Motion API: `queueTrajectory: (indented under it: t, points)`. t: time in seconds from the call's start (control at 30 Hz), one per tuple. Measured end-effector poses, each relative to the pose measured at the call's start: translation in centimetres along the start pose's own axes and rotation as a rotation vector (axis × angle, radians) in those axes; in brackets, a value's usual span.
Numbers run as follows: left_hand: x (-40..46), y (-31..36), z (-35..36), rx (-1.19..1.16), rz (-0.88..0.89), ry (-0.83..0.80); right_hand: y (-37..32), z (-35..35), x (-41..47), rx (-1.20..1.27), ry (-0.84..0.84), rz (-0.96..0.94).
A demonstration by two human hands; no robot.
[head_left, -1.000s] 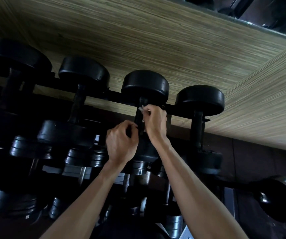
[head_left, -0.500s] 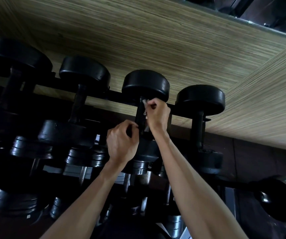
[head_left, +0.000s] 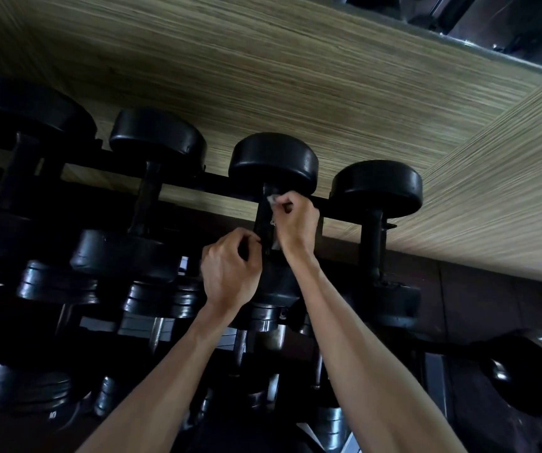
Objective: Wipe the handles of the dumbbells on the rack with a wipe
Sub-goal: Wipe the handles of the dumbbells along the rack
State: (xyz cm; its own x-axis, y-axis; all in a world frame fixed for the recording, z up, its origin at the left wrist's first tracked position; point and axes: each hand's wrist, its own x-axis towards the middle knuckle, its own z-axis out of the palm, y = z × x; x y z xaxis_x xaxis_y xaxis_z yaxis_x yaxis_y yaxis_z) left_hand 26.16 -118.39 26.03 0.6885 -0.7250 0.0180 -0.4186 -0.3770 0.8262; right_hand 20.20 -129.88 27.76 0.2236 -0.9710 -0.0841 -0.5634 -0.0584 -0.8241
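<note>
Black dumbbells (head_left: 273, 158), white wipe (head_left: 272, 200), streaked tan wood-grain wall (head_left: 263, 76).

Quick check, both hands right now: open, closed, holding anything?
Left hand: curled beside the dumbbell handle; whether it grips cannot be told.
Right hand: closed, pinching the wipe against that handle.

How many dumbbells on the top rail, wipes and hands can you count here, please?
Dumbbells on the top rail: 4
Wipe: 1
Hands: 2, left hand and right hand
Total: 7
</note>
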Motion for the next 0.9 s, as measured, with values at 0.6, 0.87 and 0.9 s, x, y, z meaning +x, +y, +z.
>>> queueTrajectory:
  t: [0.6, 0.87, 0.9]
  points:
    - [4.9, -0.2, -2.2, -0.089, 0.063, -0.552, 2.2, -3.1, -3.6, 0.123, -0.245, -0.037]
    - [5.8, -0.3, -2.7, -0.139, -0.099, -0.235, 3.3, -1.5, -5.2, 0.222, -0.029, 0.049]
    - [6.0, -0.3, -2.7, -0.14, -0.141, -0.163, 3.3, -1.3, -5.5, 0.206, 0.003, 0.049]
